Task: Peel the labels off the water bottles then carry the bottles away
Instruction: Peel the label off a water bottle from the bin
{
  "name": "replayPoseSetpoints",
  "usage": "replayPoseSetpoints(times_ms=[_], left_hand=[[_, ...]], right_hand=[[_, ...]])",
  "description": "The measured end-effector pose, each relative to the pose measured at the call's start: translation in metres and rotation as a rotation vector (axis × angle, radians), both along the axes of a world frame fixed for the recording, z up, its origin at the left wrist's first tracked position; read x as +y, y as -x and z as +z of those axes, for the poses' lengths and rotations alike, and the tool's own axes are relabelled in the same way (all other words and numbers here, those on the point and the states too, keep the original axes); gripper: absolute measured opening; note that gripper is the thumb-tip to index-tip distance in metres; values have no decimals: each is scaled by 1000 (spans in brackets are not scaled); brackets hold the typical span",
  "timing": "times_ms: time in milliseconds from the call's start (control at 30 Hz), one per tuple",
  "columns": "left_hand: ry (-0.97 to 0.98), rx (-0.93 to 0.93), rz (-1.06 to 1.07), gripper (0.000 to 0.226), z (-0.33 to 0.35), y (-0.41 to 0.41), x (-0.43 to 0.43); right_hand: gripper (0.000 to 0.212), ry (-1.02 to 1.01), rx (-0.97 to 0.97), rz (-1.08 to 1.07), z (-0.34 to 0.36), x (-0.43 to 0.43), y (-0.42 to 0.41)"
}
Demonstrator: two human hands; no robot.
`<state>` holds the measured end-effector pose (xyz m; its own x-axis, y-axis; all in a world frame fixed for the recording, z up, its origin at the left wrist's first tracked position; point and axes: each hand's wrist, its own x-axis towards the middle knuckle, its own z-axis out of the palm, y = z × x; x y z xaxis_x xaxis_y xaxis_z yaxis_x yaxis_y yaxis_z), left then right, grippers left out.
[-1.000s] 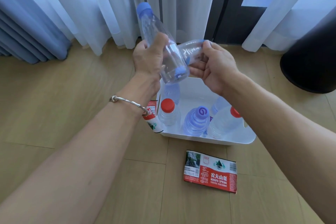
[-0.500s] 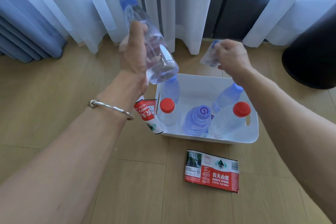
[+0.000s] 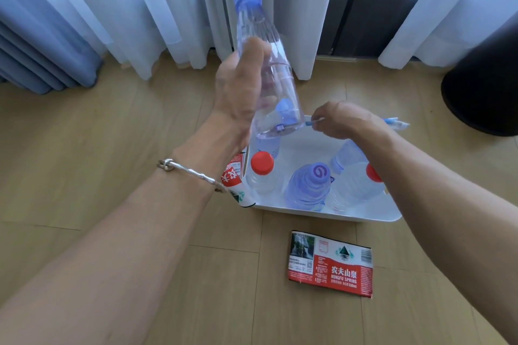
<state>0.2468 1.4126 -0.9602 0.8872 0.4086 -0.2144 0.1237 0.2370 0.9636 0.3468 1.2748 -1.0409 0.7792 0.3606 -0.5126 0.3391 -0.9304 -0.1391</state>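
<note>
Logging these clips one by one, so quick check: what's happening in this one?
A person is stripping labels from water bottles over a white bin on a wooden floor. The left hand grips a blue-capped bottle, raised and tilted, which looks bare. The right hand pinches a thin peeled label, seen edge-on near the bottle's base. More bottles stand in the bin. A red label lies flat on the floor in front, another label beside the bin.

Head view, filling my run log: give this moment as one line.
left hand: holds bare blue-capped bottle | right hand: pinches peeled label above white bin | red label: flat on floor
</note>
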Motion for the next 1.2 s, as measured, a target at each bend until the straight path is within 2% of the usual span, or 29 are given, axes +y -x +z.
replayPoseSetpoints(times_ms=[233, 333, 400, 500, 567, 600, 667, 733, 800, 867, 967, 1100, 1200], left_hand=[[-17, 26, -39, 44, 3, 4, -8], [1, 11, -41, 29, 4, 4, -10], [11, 10, -38, 23, 4, 4, -12], [25, 15, -63, 37, 4, 5, -14], [3, 16, -89, 30, 3, 5, -15], [-27, 19, -100, 20, 2, 5, -16], [-108, 30, -126, 7, 1, 2, -16], [-155, 12, -165, 20, -5, -3, -16], [-218, -20, -209, 40, -9, -6, -18], [-298, -44, -257, 44, -11, -9, -24], [-358, -52, -265, 51, -17, -13, -30], [-584, 45, -358, 66, -21, -12, -33], [-733, 119, -458, 47, -22, -13, -30]], right_hand=[[54, 177, 109, 166, 0, -7, 3], [61, 205, 118, 176, -2, -7, 3], [57, 181, 109, 163, -1, -5, 4], [43, 124, 68, 135, 7, -4, 3], [35, 88, 6, 103, 17, -8, 1], [34, 37, -37, 72, 23, -11, -1], [31, -217, -103, -83, 36, -17, -8], [34, -574, -142, -248, 56, -18, -8], [48, -933, -32, -362, 79, -15, -3], [52, -1156, 85, -394, 96, -11, 5], [32, -1156, 17, -350, 99, -11, 10], [32, -1052, -104, -382, 85, -17, 9], [33, -894, -208, -316, 79, -19, 13]])
